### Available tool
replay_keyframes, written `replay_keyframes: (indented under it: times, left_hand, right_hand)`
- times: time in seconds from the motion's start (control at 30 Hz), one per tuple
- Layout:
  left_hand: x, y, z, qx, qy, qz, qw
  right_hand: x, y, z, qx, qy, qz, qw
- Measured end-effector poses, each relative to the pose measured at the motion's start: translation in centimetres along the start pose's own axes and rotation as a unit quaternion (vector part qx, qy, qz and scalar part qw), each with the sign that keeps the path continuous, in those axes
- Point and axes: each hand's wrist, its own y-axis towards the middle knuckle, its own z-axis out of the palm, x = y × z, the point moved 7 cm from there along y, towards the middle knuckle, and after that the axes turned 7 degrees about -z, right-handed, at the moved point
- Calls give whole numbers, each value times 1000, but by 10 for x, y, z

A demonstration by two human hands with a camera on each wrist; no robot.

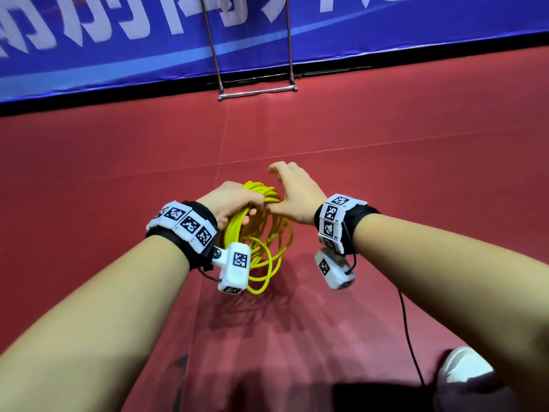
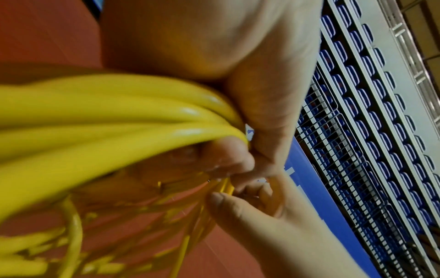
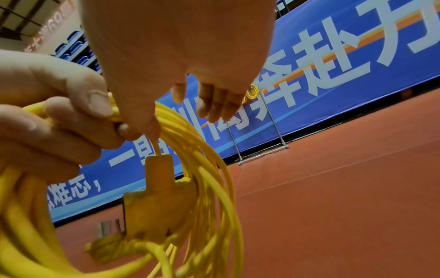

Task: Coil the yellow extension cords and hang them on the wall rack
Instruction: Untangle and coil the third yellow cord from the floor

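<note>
— Cord, yellow, coiled: where is it sitting?

— Hanging at frame centre, loops drooping below the left hand, whose fingers are curling round the bundled top.

— Right hand?

— Touching the bundle with its thumb, fingers loosely spread, gripping nothing.

— Rack?

— Standing straight ahead, upper centre, well apart; the left hand is likely doing the carrying.

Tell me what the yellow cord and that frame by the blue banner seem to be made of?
Yellow cord: probably a glossy plastic or rubber jacket; it bends into loops and shows shiny highlights. Frame: looks like bare polished metal, thin silver rods with bright glints.
</note>
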Motion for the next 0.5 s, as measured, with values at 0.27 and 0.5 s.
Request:
replay_keyframes:
  times: [0.27, 0.5]
  left_hand:
    - [-6, -14, 17, 55, 100, 43, 993]
    - [-28, -32, 2, -6, 84, 146, 986]
  right_hand:
    - [13, -9, 9, 30, 63, -53, 996]
    - [25, -12, -15, -64, 87, -31, 994]
